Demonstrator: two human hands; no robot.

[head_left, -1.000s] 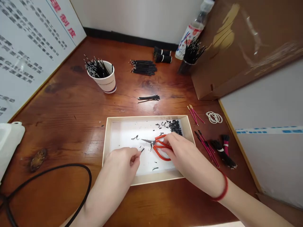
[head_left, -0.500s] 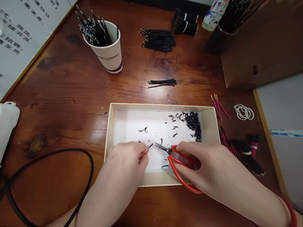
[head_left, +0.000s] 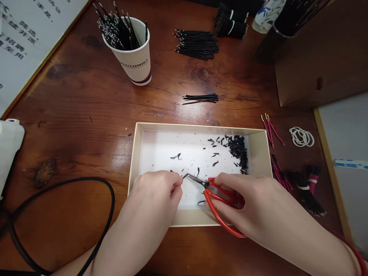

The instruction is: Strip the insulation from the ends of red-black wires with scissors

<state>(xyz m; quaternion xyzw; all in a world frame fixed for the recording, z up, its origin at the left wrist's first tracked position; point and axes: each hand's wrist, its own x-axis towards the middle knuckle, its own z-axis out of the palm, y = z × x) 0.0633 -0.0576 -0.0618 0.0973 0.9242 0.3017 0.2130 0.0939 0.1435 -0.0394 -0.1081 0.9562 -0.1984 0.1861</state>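
Here's the left hand working over the near edge of a cardboard tray, thumb and fingers pinched together on a short black wire. Right up beside that pinch come the tips of the red-handled scissors, blades almost closed, though it's hard to tell whether they're biting the wire. The right hand has its fingers curled firmly through the red handles. Black wire scraps are heaped toward the tray's far right corner. Out on the wooden table, there's a paper cup packed with black wires, a loose batch of black wires behind the tray, and red wires beside some rubber bands.
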